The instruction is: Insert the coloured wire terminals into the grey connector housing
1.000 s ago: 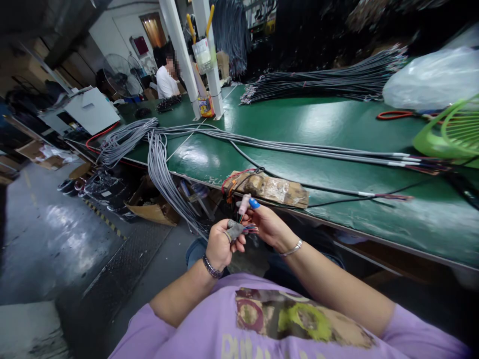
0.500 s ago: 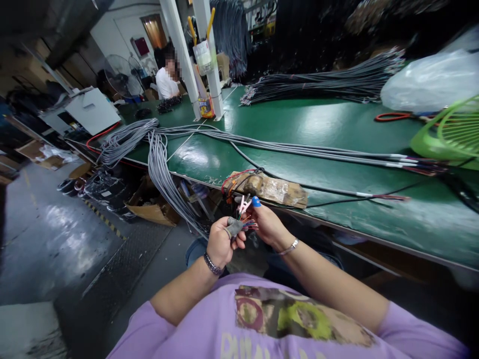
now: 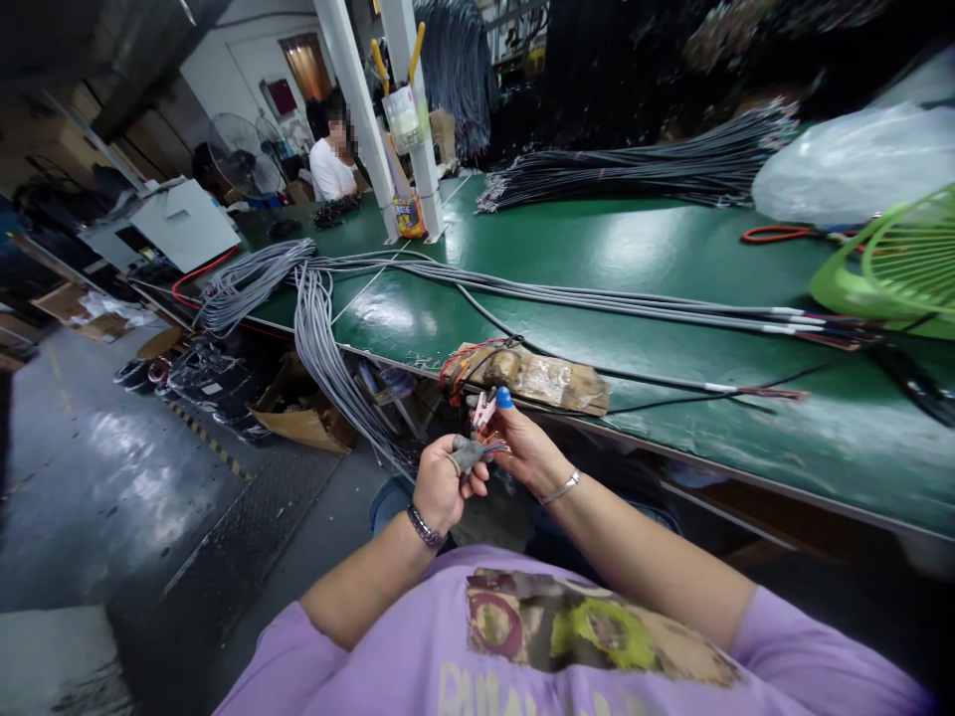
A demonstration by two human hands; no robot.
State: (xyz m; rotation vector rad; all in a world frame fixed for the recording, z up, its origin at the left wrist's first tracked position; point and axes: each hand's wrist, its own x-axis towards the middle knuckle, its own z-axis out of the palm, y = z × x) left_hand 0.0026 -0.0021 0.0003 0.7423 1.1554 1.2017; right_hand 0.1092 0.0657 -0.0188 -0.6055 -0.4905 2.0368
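Observation:
My left hand (image 3: 440, 484) is closed around the end of a cable, grey covers on its thumb and finger. Thin coloured wires (image 3: 493, 449), orange, blue and red among them, fan out of its grip toward the right. My right hand (image 3: 528, 449), with a blue cover (image 3: 503, 398) on the thumb tip, is closed beside these wires. Its thumb presses against a small pale pink and white clip-like piece (image 3: 483, 410); the other fingers are mostly hidden. Just beyond the hands, a worn wooden block (image 3: 548, 380) with red and black leads lies at the bench edge.
Long grey cables (image 3: 552, 288) cross the green bench (image 3: 634, 244), and a bundle (image 3: 317, 323) hangs over its edge. Black cables (image 3: 627, 171), a plastic bag (image 3: 858, 164) and a green fan (image 3: 895, 259) are at the right. A person (image 3: 332, 169) sits behind the white posts (image 3: 418, 129).
My right hand has shifted slightly left and up, with its thumb closer to the clip-like piece. The left hand stays in place, still gripping the cable end.

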